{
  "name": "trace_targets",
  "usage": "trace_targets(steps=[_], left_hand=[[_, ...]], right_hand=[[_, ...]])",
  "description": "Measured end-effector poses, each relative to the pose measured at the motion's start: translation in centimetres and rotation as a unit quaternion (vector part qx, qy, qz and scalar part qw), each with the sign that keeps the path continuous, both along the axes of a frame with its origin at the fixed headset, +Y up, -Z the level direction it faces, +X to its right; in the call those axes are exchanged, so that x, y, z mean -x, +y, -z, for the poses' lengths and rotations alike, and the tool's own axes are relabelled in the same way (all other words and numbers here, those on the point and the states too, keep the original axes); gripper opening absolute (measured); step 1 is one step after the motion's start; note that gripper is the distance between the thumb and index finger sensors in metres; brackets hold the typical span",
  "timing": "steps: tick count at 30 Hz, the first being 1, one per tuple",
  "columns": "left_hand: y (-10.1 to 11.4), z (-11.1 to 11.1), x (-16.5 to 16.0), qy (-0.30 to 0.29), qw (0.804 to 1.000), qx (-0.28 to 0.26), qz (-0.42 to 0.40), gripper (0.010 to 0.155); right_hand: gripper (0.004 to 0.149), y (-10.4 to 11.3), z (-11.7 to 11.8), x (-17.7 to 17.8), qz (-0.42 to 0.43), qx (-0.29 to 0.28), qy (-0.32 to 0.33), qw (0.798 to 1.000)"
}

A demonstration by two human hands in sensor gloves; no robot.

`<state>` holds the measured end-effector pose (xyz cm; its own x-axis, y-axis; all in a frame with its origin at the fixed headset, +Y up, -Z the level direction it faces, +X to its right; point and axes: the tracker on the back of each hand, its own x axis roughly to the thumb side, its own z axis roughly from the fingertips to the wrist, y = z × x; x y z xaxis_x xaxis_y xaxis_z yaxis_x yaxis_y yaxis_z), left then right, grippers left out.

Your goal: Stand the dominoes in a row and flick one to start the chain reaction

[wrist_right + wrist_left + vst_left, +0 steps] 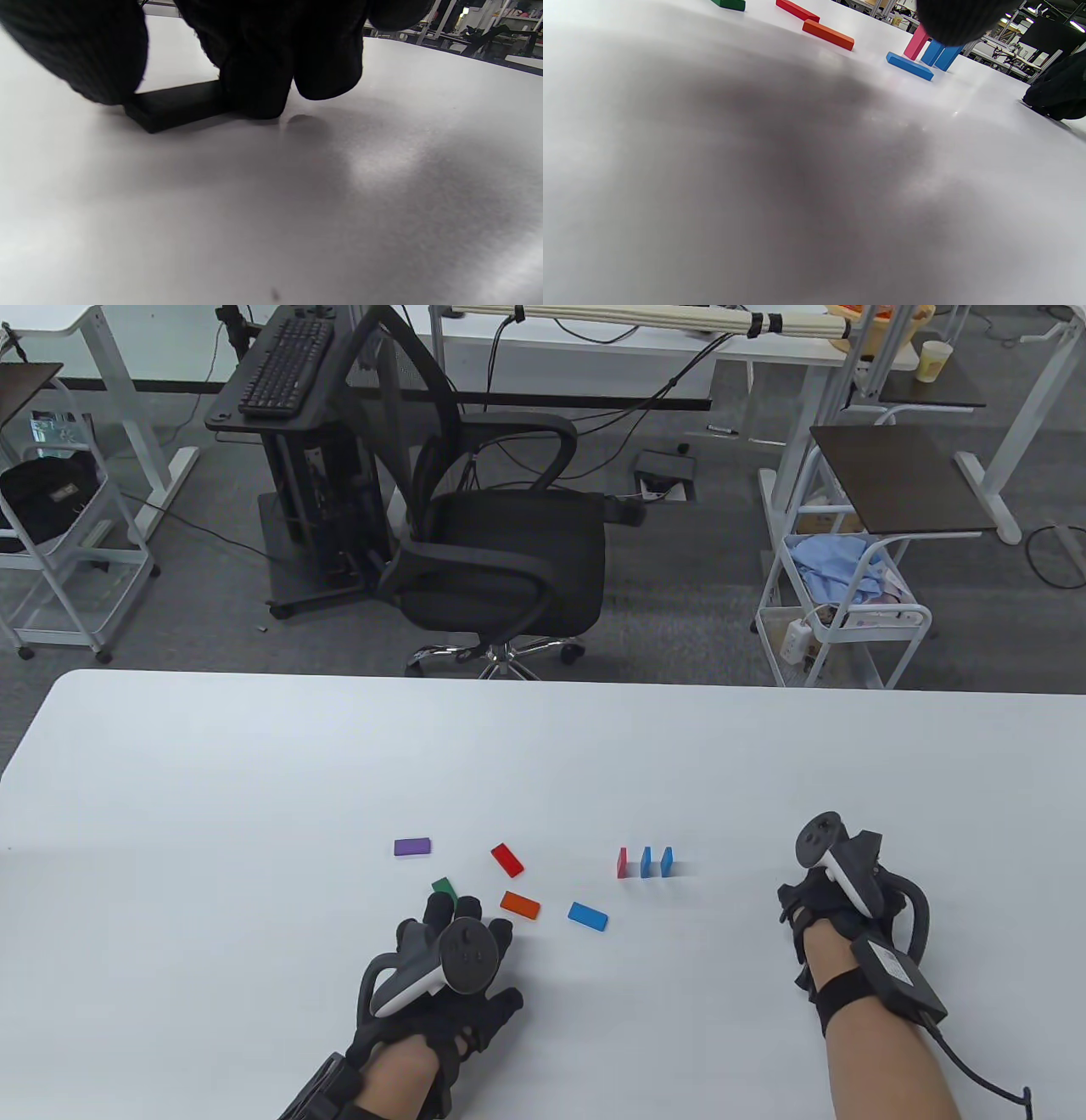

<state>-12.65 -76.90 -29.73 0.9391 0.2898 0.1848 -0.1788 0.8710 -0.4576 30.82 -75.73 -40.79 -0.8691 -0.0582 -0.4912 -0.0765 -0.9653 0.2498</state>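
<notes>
Three dominoes stand in a short row: a pink one and two blue ones. Five more lie flat to their left: purple, red, green, orange and blue. My left hand reaches forward with straight fingers, its tips at the green domino; whether they touch it is unclear. My right hand rests curled on the table, right of the row. In the right wrist view its fingers and thumb pinch a flat black domino.
The white table stretches wide around the dominoes. Beyond its far edge stand a black office chair and a white trolley.
</notes>
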Motion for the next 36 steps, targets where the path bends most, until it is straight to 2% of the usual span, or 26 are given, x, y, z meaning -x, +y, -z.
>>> trace_targets(steps=[3, 5, 8, 15, 19, 24, 31, 36], left_hand=[[0.0, 0.0, 0.0, -0.001, 1.000, 0.002, 0.001, 0.079], [0.0, 0.0, 0.0, 0.000, 1.000, 0.002, 0.001, 0.079], [0.0, 0.0, 0.0, -0.001, 1.000, 0.002, 0.000, 0.079], [-0.1, -0.1, -0.1, -0.003, 1.000, 0.005, 0.003, 0.079], [-0.1, -0.1, 0.0, -0.002, 1.000, 0.005, 0.002, 0.079], [0.0, 0.0, -0.1, -0.002, 1.000, 0.003, 0.000, 0.079], [-0.1, 0.0, 0.0, -0.002, 1.000, 0.002, 0.000, 0.079], [-0.1, 0.0, 0.0, -0.002, 1.000, 0.000, 0.000, 0.079]], right_hand=[[0.068, 0.0, 0.4, 0.4, 0.022, 0.036, 0.002, 0.999], [0.066, -0.1, 0.5, 0.6, 0.004, 0.059, 0.015, 0.998], [0.064, -0.2, 0.5, 0.7, 0.002, 0.043, 0.023, 0.999], [0.059, -0.2, 0.5, 1.3, -0.011, 0.049, 0.044, 0.998], [0.061, -0.3, 0.3, 1.6, -0.027, 0.032, 0.070, 0.997], [0.063, -0.3, -0.2, 1.3, 0.005, 0.006, 0.074, 0.997], [0.050, 2.2, -1.1, 0.5, 0.033, -0.045, 0.071, 0.996], [0.053, 4.1, -1.5, 0.3, 0.078, -0.075, 0.073, 0.991]])
